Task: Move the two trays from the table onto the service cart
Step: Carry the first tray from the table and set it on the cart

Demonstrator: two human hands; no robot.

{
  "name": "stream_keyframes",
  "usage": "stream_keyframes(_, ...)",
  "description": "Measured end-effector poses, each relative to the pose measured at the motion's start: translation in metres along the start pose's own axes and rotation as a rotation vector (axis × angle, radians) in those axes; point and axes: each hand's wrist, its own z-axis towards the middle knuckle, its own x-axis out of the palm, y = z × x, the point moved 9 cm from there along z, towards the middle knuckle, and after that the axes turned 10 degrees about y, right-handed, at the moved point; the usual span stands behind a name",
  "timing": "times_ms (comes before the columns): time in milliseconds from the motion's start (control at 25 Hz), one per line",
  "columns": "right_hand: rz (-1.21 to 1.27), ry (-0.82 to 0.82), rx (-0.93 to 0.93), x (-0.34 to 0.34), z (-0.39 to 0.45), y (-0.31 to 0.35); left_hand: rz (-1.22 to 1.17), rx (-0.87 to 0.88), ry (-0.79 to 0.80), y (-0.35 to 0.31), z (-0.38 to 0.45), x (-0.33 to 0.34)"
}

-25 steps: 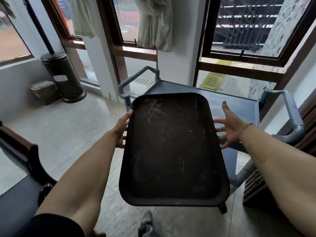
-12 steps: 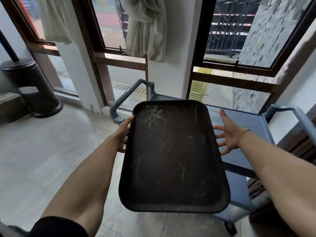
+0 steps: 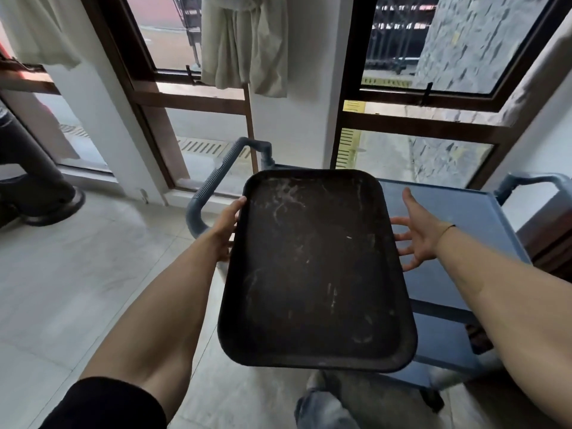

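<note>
I see a dark, scuffed rectangular tray held level in front of me, its far end over the left part of the blue-grey service cart's top shelf. My left hand grips the tray's left rim, thumb on top. On the other side, my right hand has its fingers spread over the cart top, with the fingertips at the tray's right rim. Whether they touch it I cannot tell. The second tray and the table are out of view.
The cart has a ribbed handle on the left, another on the right, and a lower shelf. It stands against wood-framed windows with a tied curtain. A black round-based stand is on the tiled floor at left.
I have stepped closer to the cart, and the tray has come forward with me over its left end. The dark furniture at lower left has dropped out of view. Both hands keep their positions.
</note>
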Motion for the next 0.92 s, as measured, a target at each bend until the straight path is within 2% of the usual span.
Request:
stream_keyframes(520, 0.023, 0.003, 0.086, -0.015, 0.118, 0.070, 0.180, -0.103, 0.021, -0.073, 0.131, -0.013)
stream_keyframes(920, 0.053, 0.001, 0.188, -0.010, 0.171, 0.069, 0.222, -0.196, 0.059, -0.073, 0.197, -0.027)
